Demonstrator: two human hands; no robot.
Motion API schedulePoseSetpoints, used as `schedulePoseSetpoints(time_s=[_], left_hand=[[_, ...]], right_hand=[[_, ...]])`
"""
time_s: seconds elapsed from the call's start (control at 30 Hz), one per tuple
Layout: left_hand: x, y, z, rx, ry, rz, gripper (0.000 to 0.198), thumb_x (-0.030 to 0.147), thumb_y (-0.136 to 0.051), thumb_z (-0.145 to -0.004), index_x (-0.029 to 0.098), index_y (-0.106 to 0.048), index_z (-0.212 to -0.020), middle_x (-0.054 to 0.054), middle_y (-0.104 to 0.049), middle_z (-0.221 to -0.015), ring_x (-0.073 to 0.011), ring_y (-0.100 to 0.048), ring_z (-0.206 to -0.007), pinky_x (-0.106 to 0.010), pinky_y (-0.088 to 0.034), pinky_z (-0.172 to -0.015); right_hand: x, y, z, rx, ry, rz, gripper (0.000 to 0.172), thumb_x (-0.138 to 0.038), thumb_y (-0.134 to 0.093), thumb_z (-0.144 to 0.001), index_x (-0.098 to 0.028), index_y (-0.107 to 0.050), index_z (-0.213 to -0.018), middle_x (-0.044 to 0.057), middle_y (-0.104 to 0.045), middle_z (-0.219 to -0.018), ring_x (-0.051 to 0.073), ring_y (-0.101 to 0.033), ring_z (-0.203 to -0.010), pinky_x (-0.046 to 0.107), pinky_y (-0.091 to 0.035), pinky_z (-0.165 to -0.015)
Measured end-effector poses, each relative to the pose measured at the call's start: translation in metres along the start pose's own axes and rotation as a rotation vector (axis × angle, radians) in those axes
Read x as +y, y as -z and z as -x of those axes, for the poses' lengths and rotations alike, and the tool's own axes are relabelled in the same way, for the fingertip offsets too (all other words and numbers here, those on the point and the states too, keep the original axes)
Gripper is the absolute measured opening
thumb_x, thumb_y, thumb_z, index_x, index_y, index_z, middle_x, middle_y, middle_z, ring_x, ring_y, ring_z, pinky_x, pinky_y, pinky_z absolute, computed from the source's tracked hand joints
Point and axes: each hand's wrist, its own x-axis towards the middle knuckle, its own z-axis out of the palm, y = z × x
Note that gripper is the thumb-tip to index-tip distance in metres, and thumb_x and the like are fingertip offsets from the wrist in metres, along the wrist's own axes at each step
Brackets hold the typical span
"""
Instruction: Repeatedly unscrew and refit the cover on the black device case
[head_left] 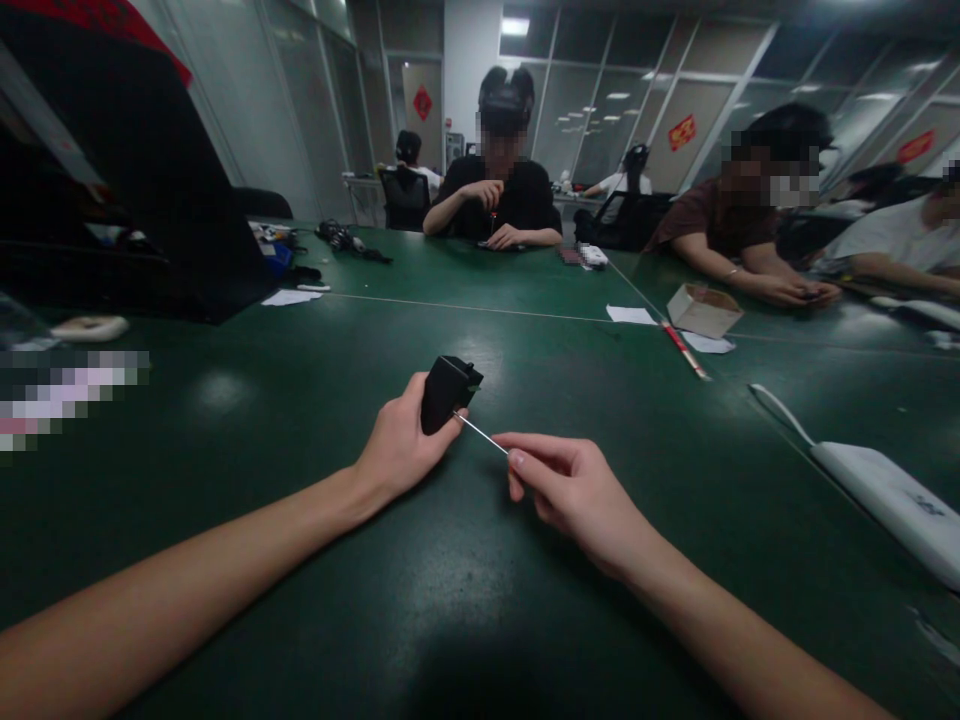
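A small black box-shaped device (pixel 448 393) is gripped in my left hand (pixel 401 440), with a small knob and tab showing at its upper right edge. My right hand (pixel 581 490) pinches a thin metal rod (pixel 484 436) between thumb and forefinger. The rod's far tip meets the lower edge of the black device near my left thumb; whether it goes in or only touches cannot be made out. Both hands are held over the middle of the green table (pixel 337 620).
A white power strip (pixel 885 495) with a cable lies at right. Farther back are an open box (pixel 703 310), a red-and-white stick (pixel 682 350) and paper (pixel 631 315). A large dark panel (pixel 135 160) stands at left. Several people sit around the table and behind it.
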Motion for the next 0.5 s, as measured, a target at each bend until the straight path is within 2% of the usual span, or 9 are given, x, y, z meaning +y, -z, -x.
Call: schedulePoseSetpoints(time_s=[0.1, 0.13, 0.2, 0.3, 0.5], left_hand=[[0.001, 0.0, 0.001, -0.012, 0.001, 0.018, 0.032, 0.044, -0.06, -0.084, 0.02, -0.05, -0.103, -0.001, -0.06, -0.076, -0.017, -0.055, -0.063, -0.026, -0.038, -0.058], [0.002, 0.0, 0.001, -0.011, 0.001, 0.02, 0.032, 0.044, -0.06, -0.084, 0.02, -0.05, -0.102, 0.0, -0.059, -0.075, -0.0167, -0.054, -0.062, -0.026, -0.037, -0.057], [0.003, 0.0, 0.001, -0.008, 0.004, 0.021, 0.031, 0.044, -0.06, -0.084, 0.02, -0.05, -0.1, 0.0, -0.058, -0.073, -0.0165, -0.053, -0.06, -0.026, -0.036, -0.056], [0.003, -0.001, 0.001, -0.026, 0.017, 0.014, 0.029, 0.045, -0.058, -0.085, 0.02, -0.049, -0.098, 0.0, -0.057, -0.072, -0.0172, -0.053, -0.06, -0.026, -0.035, -0.055], [0.003, -0.002, 0.002, -0.057, 0.012, 0.0, 0.029, 0.046, -0.057, -0.086, 0.021, -0.046, -0.098, -0.001, -0.058, -0.073, -0.0181, -0.055, -0.06, -0.027, -0.037, -0.055]], right_hand=[[0.01, 0.001, 0.002, 0.106, 0.403, 0.57, 0.035, -0.024, -0.046, -0.096, -0.013, -0.066, -0.123, 0.007, -0.066, -0.081, 0.014, -0.057, -0.065, 0.026, -0.045, -0.059], [0.014, 0.002, 0.002, 0.129, 0.526, 0.762, 0.037, -0.022, -0.044, -0.096, -0.012, -0.064, -0.126, 0.009, -0.067, -0.086, 0.015, -0.058, -0.067, 0.027, -0.046, -0.06], [0.021, 0.005, 0.002, 0.155, 0.683, 1.085, 0.041, -0.017, -0.039, -0.097, -0.012, -0.058, -0.134, 0.011, -0.068, -0.091, 0.014, -0.057, -0.062, 0.026, -0.042, -0.053], [0.019, 0.008, 0.005, 0.176, 0.792, 1.349, 0.043, -0.012, -0.035, -0.098, -0.014, -0.056, -0.135, 0.01, -0.068, -0.086, 0.014, -0.055, -0.058, 0.025, -0.036, -0.045], [0.001, 0.006, 0.013, 0.229, 0.776, 1.365, 0.038, -0.014, -0.037, -0.099, -0.019, -0.066, -0.123, 0.008, -0.069, -0.08, 0.016, -0.056, -0.063, 0.027, -0.038, -0.05]])
